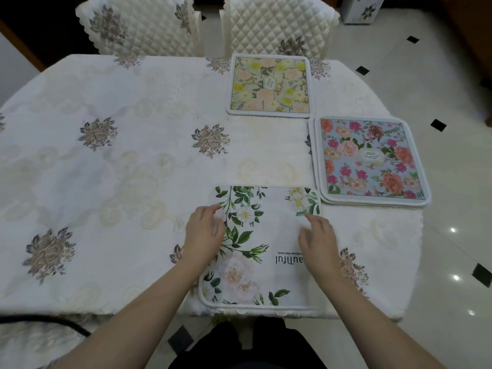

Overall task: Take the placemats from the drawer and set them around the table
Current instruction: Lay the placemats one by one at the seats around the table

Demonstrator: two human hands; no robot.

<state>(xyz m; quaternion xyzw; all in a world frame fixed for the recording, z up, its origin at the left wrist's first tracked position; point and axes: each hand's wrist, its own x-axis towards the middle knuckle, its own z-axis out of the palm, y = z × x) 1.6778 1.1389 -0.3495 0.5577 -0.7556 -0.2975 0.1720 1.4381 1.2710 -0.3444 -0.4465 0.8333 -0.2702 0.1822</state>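
Note:
A white placemat (262,251) with green leaves and pale roses lies flat at the table's near edge. My left hand (205,230) rests on its left side with relaxed fingers. My right hand (318,241) rests on its right side, fingers spread toward the far right corner. A yellow floral placemat (270,85) lies at the far edge in front of a chair. At the right end of the table a blue placemat (371,159) with pink flowers sits on top of another mat whose white rim shows beneath it.
The table (119,169) wears a white embroidered cloth with grey flower motifs. Two quilted cream chairs (143,25) stand at the far side. A dark cable (53,322) runs over a chair seat at the lower left. Glossy tiled floor (439,249) lies to the right.

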